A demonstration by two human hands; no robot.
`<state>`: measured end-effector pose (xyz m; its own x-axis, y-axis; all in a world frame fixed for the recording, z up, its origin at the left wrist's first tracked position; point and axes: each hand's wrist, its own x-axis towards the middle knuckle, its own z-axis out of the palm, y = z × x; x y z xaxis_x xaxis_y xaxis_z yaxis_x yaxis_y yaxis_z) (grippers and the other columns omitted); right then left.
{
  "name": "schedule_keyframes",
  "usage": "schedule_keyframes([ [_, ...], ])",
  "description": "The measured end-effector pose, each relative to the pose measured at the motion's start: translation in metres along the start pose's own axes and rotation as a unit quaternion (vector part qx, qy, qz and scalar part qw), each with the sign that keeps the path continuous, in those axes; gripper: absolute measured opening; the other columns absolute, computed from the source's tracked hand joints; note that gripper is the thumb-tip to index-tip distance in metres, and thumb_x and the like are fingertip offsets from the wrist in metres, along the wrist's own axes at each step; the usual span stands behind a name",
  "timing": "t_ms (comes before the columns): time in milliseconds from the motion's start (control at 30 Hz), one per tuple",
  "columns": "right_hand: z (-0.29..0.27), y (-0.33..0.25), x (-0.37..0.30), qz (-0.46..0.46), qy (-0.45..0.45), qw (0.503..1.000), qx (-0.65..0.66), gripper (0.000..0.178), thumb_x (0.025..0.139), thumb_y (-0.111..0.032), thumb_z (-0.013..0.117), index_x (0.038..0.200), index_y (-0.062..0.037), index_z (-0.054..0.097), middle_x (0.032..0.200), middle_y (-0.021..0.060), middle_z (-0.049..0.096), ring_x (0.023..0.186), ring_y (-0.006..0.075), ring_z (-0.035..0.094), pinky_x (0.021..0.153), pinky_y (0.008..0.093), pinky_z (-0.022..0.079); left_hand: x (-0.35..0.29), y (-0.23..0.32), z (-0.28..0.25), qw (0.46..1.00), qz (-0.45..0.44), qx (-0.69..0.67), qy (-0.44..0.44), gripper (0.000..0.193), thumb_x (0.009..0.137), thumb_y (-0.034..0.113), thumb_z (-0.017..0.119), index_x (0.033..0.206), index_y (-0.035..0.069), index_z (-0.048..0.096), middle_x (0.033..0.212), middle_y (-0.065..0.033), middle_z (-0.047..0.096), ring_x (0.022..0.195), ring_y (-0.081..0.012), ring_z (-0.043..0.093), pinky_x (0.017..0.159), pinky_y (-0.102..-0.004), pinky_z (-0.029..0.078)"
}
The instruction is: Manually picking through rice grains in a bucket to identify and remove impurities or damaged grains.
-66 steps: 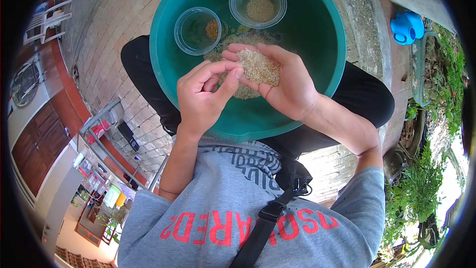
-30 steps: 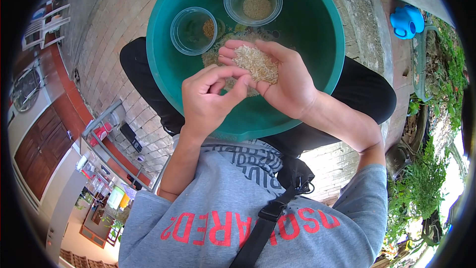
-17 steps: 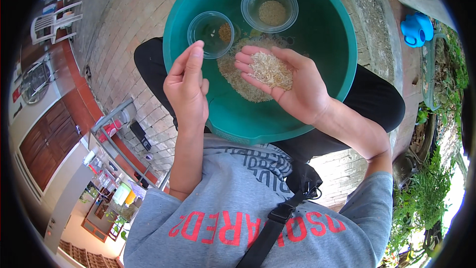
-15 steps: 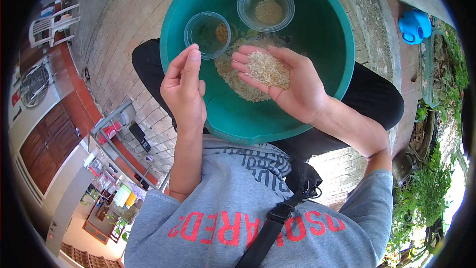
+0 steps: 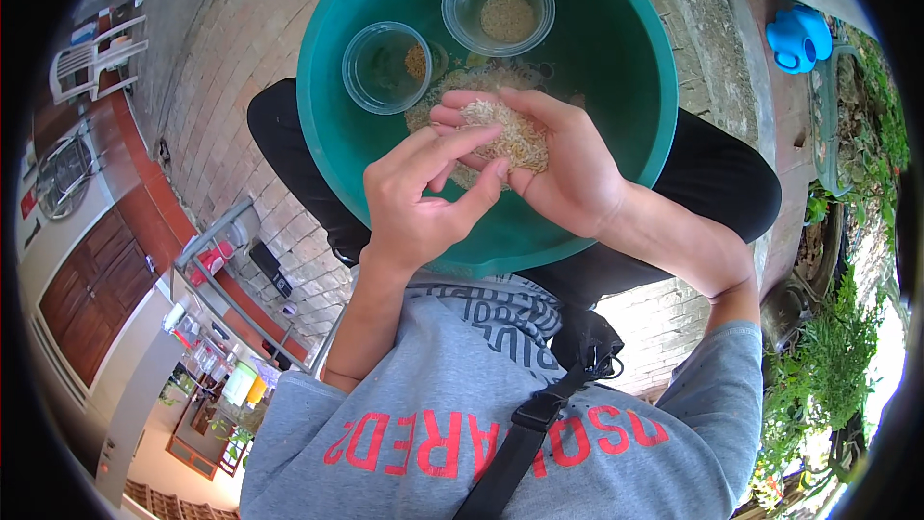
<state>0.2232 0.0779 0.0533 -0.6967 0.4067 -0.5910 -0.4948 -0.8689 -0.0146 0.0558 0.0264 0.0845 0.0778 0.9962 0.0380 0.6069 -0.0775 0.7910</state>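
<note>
My right hand (image 5: 585,181) is cupped palm up over the green basin (image 5: 626,87), holding a heap of pale, husked-looking rice grains (image 5: 520,140). Reaching in from the left, my left hand (image 5: 416,195) has its thumb and index finger apart, their tips at the near edge of the heap. Inside the basin stand two clear plastic cups. The left cup (image 5: 359,82) has a small clump of golden-brown grains at its right side; the farther cup (image 5: 460,19) contains fine tan grains. Loose grain (image 5: 421,116) lies on the basin floor, partly hidden beneath my hands.
The basin sits between my black-trousered legs (image 5: 717,178) on brick paving (image 5: 245,34). A blue watering can (image 5: 799,39) is at the far right, near green plants (image 5: 818,356). To the left are a metal railing (image 5: 217,231) and a white chair (image 5: 91,63).
My left hand has moved right from beside the left cup to the grains in my right palm, its pinched thumb and finger now parted. The basin and cups appear slightly farther left.
</note>
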Motion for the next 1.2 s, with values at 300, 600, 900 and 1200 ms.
schedule_keyframes([
  [300,0.002,0.001,-0.004,-0.017,-0.003,1.000,-0.004,0.044,0.109,-0.026,0.034,0.135,0.0024,0.057,0.132,0.0115,0.062,0.123,0.0194,0.058,0.107,0.0349,0.046,-0.001,0.002,0.011,1.000,-0.010,0.002,0.009,0.033,0.072,0.009,0.088,0.104,0.010,0.080,0.072,-0.0004,0.062,0.053,-0.0089,0.042,0.047,-0.0249,0.034],
  [600,0.003,0.003,-0.002,-0.006,-0.005,1.000,0.001,0.048,0.110,-0.023,0.032,0.140,0.0089,0.050,0.140,0.0200,0.058,0.133,0.0257,0.056,0.116,0.0389,0.042,-0.004,0.002,0.015,1.000,-0.004,0.007,0.021,0.028,0.074,0.006,0.088,0.101,0.008,0.081,0.071,-0.0024,0.064,0.055,-0.0101,0.052,0.050,-0.0264,0.040],
  [900,0.000,0.002,-0.002,-0.013,-0.012,1.000,-0.005,0.048,0.110,-0.023,0.032,0.141,0.0088,0.050,0.140,0.0201,0.058,0.133,0.0261,0.056,0.114,0.0387,0.044,-0.005,0.001,0.006,0.998,-0.046,-0.029,-0.014,0.024,0.079,0.005,0.085,0.103,0.008,0.082,0.076,-0.0025,0.066,0.059,-0.0065,0.053,0.051,-0.0250,0.041],
  [1200,0.006,0.000,-0.004,-0.012,0.014,1.000,-0.002,0.040,0.109,-0.025,0.036,0.129,0.0002,0.059,0.128,0.0097,0.065,0.115,0.0172,0.064,0.104,0.0343,0.052,-0.009,-0.002,-0.005,0.902,-0.244,-0.355,-0.020,0.024,0.102,0.016,0.067,0.119,-0.002,0.072,0.102,-0.0126,0.075,0.061,-0.0084,0.061,0.042,-0.0179,0.041],
])
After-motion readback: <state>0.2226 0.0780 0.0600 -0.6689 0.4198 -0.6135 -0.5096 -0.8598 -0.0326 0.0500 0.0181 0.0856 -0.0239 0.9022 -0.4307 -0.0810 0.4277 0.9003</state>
